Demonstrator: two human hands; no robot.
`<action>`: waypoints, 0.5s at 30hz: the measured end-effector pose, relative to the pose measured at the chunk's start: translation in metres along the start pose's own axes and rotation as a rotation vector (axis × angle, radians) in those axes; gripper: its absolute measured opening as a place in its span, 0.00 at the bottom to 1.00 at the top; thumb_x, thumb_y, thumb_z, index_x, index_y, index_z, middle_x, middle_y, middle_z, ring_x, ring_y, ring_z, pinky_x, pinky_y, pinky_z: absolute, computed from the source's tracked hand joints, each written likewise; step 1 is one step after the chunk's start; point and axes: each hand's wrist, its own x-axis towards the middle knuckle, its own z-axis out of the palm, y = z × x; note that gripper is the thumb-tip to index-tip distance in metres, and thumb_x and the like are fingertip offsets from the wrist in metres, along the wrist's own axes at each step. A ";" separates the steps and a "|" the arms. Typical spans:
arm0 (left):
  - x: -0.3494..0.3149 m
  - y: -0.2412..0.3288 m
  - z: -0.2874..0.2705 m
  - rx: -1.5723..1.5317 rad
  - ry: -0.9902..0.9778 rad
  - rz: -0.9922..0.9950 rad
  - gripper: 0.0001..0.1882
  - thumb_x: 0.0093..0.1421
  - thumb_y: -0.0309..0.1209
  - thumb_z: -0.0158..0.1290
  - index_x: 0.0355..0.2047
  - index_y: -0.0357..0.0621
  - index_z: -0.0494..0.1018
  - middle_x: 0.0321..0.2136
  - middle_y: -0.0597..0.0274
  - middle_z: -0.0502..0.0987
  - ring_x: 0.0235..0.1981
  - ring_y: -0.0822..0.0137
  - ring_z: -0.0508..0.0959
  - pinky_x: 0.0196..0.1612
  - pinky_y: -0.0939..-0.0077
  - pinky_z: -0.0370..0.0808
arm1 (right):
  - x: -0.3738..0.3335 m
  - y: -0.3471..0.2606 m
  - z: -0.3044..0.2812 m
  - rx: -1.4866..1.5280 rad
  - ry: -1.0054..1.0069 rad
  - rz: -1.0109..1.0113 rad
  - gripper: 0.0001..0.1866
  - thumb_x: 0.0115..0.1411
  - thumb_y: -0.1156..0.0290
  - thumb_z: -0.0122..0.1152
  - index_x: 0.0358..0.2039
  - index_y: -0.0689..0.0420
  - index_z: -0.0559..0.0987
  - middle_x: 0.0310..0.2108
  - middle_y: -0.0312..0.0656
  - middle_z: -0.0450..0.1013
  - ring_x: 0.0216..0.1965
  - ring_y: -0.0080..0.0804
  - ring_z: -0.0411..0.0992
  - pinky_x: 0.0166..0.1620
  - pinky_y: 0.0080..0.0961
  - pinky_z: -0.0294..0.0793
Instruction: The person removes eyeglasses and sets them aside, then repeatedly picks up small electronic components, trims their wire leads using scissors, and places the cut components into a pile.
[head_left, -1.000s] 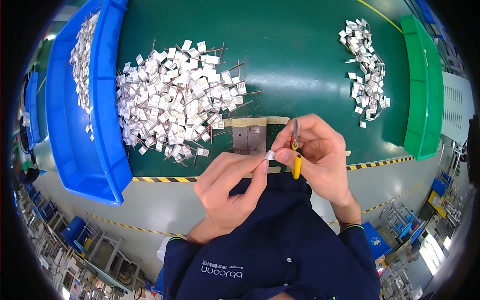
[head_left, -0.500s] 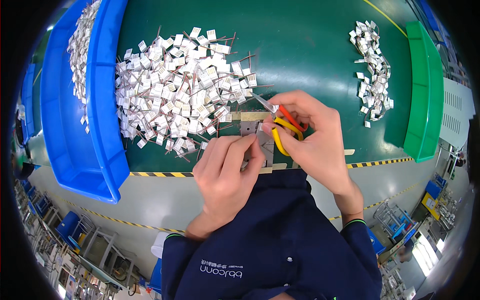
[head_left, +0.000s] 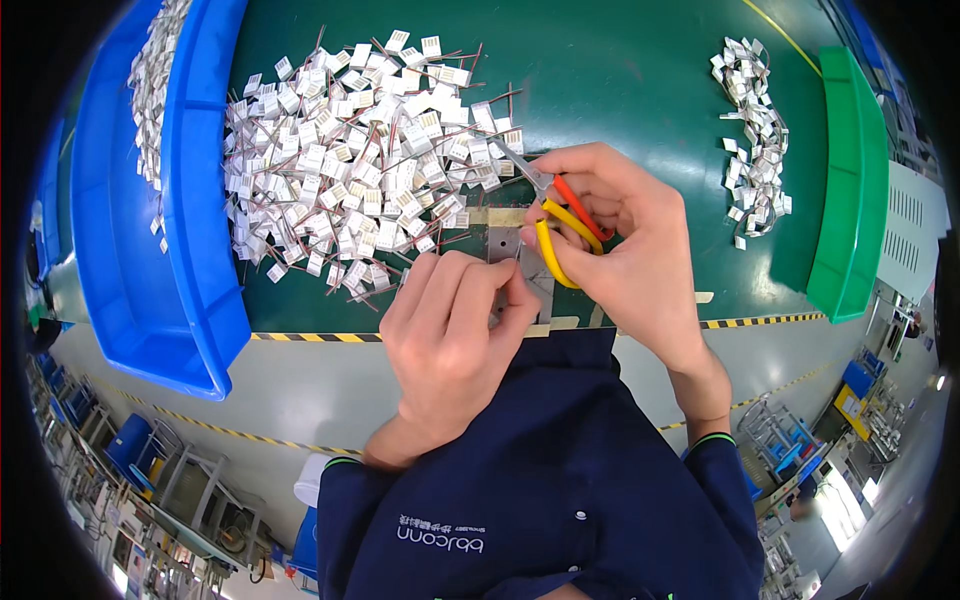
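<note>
In my right hand (head_left: 640,255) is a pair of scissors (head_left: 563,212) with red and yellow handles. Its blades point up and left, their tips at the right edge of a large pile of white flat connectors (head_left: 335,185) with short dark and red wires. My left hand (head_left: 455,325) is closed in a pinch beside the right one, thumb and forefinger together; whatever it grips is hidden or too small to name. Between and beyond the hands, a grey metal plate (head_left: 503,243) is partly covered by my fingers and taped down on the green table (head_left: 610,75).
A blue bin (head_left: 205,230) stands left of the pile, with more connectors (head_left: 150,95) beyond its wall. At the right lies a smaller heap of wired connectors (head_left: 757,150), next to a green bin (head_left: 850,190). Black-and-yellow tape (head_left: 315,337) marks the table's near edge.
My right hand has moved slightly up with the scissors, and its fingertips are now a little farther from my left hand. The left hand keeps its pinch. The whole view has shifted slightly.
</note>
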 end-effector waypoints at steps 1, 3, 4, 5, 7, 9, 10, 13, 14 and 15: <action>0.000 0.000 0.000 0.002 0.001 -0.004 0.11 0.37 0.15 0.58 0.22 0.39 0.71 0.17 0.63 0.68 0.17 0.66 0.68 0.20 0.75 0.65 | 0.000 0.000 0.001 0.015 -0.002 -0.007 0.18 0.47 0.87 0.60 0.40 0.62 0.72 0.27 0.36 0.75 0.32 0.16 0.73 0.37 0.13 0.71; 0.001 0.001 0.000 0.019 -0.021 0.009 0.11 0.36 0.16 0.58 0.19 0.40 0.68 0.14 0.64 0.63 0.15 0.66 0.64 0.19 0.74 0.62 | 0.000 0.000 0.001 0.030 -0.007 -0.013 0.19 0.47 0.87 0.60 0.41 0.62 0.72 0.28 0.37 0.75 0.33 0.16 0.73 0.37 0.13 0.72; 0.001 0.003 -0.001 0.021 -0.021 0.006 0.11 0.36 0.16 0.58 0.19 0.40 0.68 0.14 0.64 0.63 0.15 0.66 0.64 0.19 0.74 0.62 | -0.001 0.001 0.002 -0.005 -0.001 -0.037 0.19 0.47 0.87 0.60 0.41 0.61 0.72 0.28 0.37 0.75 0.33 0.17 0.73 0.37 0.13 0.71; 0.000 0.005 -0.003 0.024 -0.032 -0.028 0.11 0.36 0.16 0.58 0.18 0.40 0.68 0.14 0.64 0.62 0.15 0.66 0.63 0.18 0.74 0.61 | -0.002 0.002 0.002 -0.040 0.005 -0.061 0.20 0.47 0.87 0.60 0.42 0.61 0.72 0.28 0.37 0.75 0.33 0.17 0.73 0.38 0.13 0.71; -0.001 0.011 -0.006 0.022 -0.045 -0.059 0.11 0.36 0.17 0.58 0.18 0.40 0.67 0.13 0.64 0.60 0.14 0.67 0.62 0.18 0.74 0.60 | -0.001 0.005 0.001 -0.038 -0.001 -0.080 0.20 0.48 0.86 0.60 0.43 0.61 0.71 0.28 0.37 0.75 0.34 0.17 0.73 0.37 0.13 0.72; -0.001 0.016 -0.010 0.006 -0.098 -0.166 0.10 0.36 0.18 0.58 0.16 0.41 0.67 0.12 0.64 0.60 0.14 0.68 0.62 0.18 0.75 0.60 | -0.001 0.009 0.003 -0.037 -0.005 -0.102 0.20 0.49 0.86 0.60 0.44 0.60 0.70 0.28 0.37 0.74 0.34 0.18 0.73 0.37 0.13 0.72; -0.002 0.018 -0.012 0.005 -0.096 -0.163 0.10 0.36 0.18 0.58 0.16 0.41 0.67 0.12 0.64 0.60 0.14 0.68 0.62 0.18 0.75 0.60 | -0.002 0.012 0.006 0.102 0.044 -0.105 0.20 0.49 0.84 0.61 0.44 0.61 0.69 0.26 0.38 0.74 0.29 0.17 0.72 0.32 0.12 0.70; -0.003 0.021 -0.015 -0.033 -0.140 -0.233 0.10 0.36 0.19 0.58 0.16 0.41 0.67 0.12 0.64 0.61 0.13 0.69 0.62 0.18 0.75 0.60 | -0.010 0.001 -0.006 0.307 -0.012 -0.003 0.19 0.50 0.82 0.62 0.43 0.62 0.68 0.24 0.37 0.73 0.25 0.14 0.70 0.27 0.10 0.67; -0.004 0.021 -0.016 -0.038 -0.160 -0.270 0.09 0.36 0.20 0.58 0.16 0.40 0.67 0.12 0.64 0.62 0.13 0.69 0.63 0.18 0.75 0.60 | -0.013 -0.002 -0.014 0.373 -0.112 0.108 0.19 0.51 0.82 0.62 0.42 0.63 0.67 0.25 0.37 0.73 0.25 0.12 0.69 0.26 0.09 0.66; -0.004 0.022 -0.016 -0.044 -0.181 -0.302 0.09 0.36 0.21 0.59 0.16 0.40 0.68 0.12 0.64 0.63 0.13 0.69 0.63 0.18 0.75 0.60 | -0.014 0.000 -0.021 0.373 -0.113 0.105 0.19 0.51 0.82 0.62 0.42 0.63 0.67 0.25 0.37 0.73 0.25 0.12 0.69 0.26 0.09 0.66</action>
